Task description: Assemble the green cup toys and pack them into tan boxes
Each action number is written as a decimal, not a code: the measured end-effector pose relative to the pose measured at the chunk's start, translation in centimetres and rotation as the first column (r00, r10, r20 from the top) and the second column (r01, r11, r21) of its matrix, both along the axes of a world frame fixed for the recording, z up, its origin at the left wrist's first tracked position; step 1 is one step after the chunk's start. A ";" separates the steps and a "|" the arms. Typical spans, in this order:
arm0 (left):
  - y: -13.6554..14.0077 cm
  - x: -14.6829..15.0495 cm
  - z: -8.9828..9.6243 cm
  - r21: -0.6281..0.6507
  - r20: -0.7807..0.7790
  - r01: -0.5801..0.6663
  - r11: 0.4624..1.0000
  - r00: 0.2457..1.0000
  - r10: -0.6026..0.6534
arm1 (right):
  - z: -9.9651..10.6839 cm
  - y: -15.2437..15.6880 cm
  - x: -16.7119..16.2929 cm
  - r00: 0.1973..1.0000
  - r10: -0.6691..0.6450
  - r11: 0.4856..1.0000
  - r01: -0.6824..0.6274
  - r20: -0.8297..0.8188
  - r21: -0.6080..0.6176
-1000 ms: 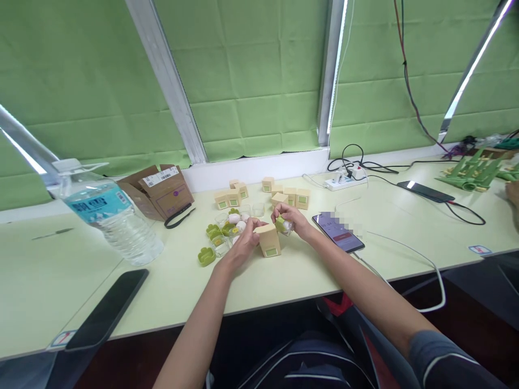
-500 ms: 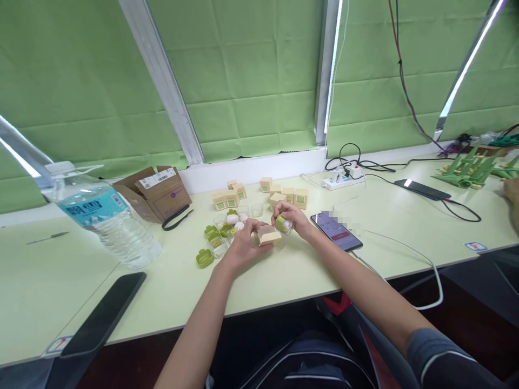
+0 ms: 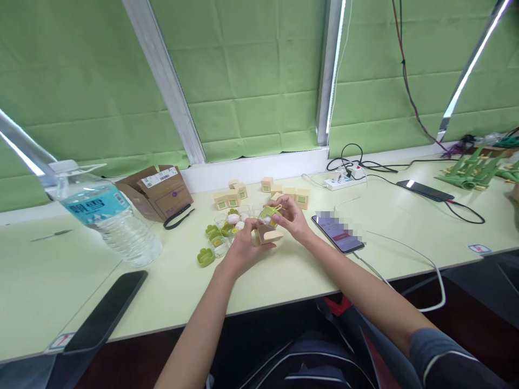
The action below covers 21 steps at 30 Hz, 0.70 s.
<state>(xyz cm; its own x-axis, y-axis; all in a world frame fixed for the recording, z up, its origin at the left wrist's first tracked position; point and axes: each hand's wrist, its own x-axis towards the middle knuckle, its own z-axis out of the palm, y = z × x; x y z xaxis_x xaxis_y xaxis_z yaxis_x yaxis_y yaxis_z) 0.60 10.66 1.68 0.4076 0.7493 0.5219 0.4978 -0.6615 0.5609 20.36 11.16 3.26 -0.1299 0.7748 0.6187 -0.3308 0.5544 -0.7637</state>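
My left hand (image 3: 244,241) is closed around a small cream cardboard box (image 3: 269,235) whose flap stands open. Between the fingers of my right hand (image 3: 292,219) is a small clear container with a green lid (image 3: 268,212), held right above the box's mouth. To the left of my left hand lie green flower-shaped lids (image 3: 206,257), clear plastic cups (image 3: 220,248) and small white and pink pieces (image 3: 233,219). Several closed cream boxes (image 3: 302,199) stand behind my hands.
A large water bottle (image 3: 109,216) and an open brown carton (image 3: 156,194) stand at the left, with a dark phone (image 3: 106,310) near the front edge. Right of my hands lie a lit phone (image 3: 338,232) on a white cable, a power strip (image 3: 344,182) and green plastic parts (image 3: 470,170).
My right hand has brought the green-lidded container left, from beside the box to above its opening, and turned it. My left hand keeps hold of the box, which is tilted slightly differently.
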 end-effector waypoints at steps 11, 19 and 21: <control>0.5 -0.3 -0.2 -0.101 0.146 0.029 0.995 0.989 -0.014 | -0.6 0.2 0.3 0.995 0.020 1.000 -0.022 0.102 0.019; 0.3 -0.1 0.0 -0.059 0.041 0.028 0.998 0.999 -0.026 | -0.2 -0.2 1.2 0.968 -0.050 0.987 0.010 0.244 0.163; 0.3 -0.1 -0.1 -0.047 0.017 0.045 0.998 0.999 -0.044 | 0.0 -0.4 1.4 0.969 -0.053 0.985 0.010 0.242 0.175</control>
